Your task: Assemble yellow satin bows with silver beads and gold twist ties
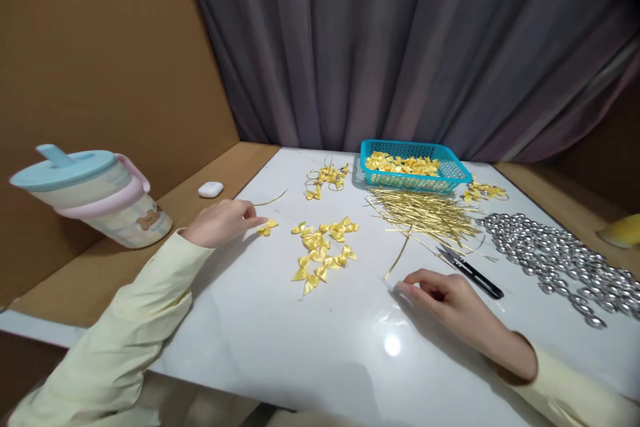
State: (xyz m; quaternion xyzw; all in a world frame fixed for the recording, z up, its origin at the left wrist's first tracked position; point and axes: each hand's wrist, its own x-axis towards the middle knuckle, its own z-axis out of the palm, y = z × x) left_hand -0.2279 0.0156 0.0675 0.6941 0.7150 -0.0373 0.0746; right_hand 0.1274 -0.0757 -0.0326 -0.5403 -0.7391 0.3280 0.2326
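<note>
On the left of the white table, my left hand (220, 222) reaches forward with its fingers curled together. Its fingertip is at a yellow satin bow (267, 227), and a thin gold twist tie (273, 200) shows just beyond the knuckles. Whether the fingers grip the bow is hidden. My right hand (453, 303) rests low over the table, thumb and index finger pinched; anything between them is too small to make out. Close to these fingertips lies another gold twist tie (399, 253). Between my hands, several loose yellow bows (320, 255) form a cluster.
A blue basket (415, 180) of bows stands at the back. Before it lie a pile of gold ties (427, 213) and black-handled snips (475, 273). Silver beads (555, 253) spread right. Tied bows (327, 177) lie behind. A tumbler (105, 193) and white case (211, 189) are left.
</note>
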